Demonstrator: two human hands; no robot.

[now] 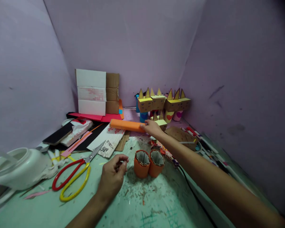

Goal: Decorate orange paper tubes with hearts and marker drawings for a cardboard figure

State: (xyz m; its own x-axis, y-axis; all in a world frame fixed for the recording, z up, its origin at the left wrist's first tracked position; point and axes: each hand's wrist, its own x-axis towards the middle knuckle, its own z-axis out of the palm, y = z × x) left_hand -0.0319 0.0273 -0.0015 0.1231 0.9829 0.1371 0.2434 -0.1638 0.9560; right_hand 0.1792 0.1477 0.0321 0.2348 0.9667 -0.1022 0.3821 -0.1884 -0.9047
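**crafty_k:** Orange paper roll is out at the far side of the table, and your right hand is closed round its right end, arm stretched straight. I'd grip nearer the middle so it doesn't sag.

**glue_gus:** Yep. Your left hand sits beside the two orange tubes, fingers curled in. Can't tell if they're pinching anything.

Scuffed green table: scissors, two orange tubes upright, touching; white jug at left; printed card.
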